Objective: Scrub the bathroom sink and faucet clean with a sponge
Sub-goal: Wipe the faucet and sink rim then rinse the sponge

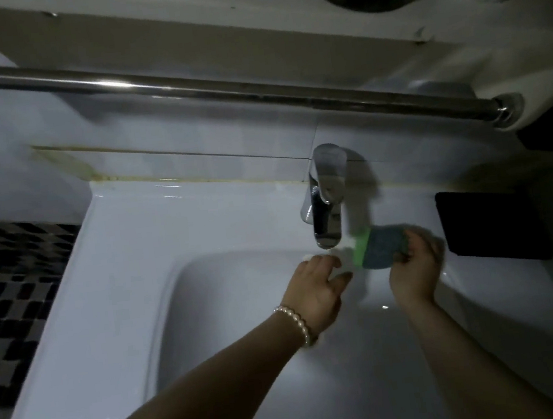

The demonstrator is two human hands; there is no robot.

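Green-edged with a grey scouring face, the sponge (374,248) sits pinched in the right hand (412,268), its long axis pointing toward ten o'clock at the faucet (324,204) spout just beside it. The left hand (315,287) hovers, fingers loosely spread and empty, over the sink (129,260) basin.

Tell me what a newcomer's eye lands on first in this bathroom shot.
First the green-edged sponge, the only bright colour, gripped by the right hand just right of the chrome faucet. Next the left hand, fingers relaxed, over the white sink basin, a pearl bracelet on its wrist.
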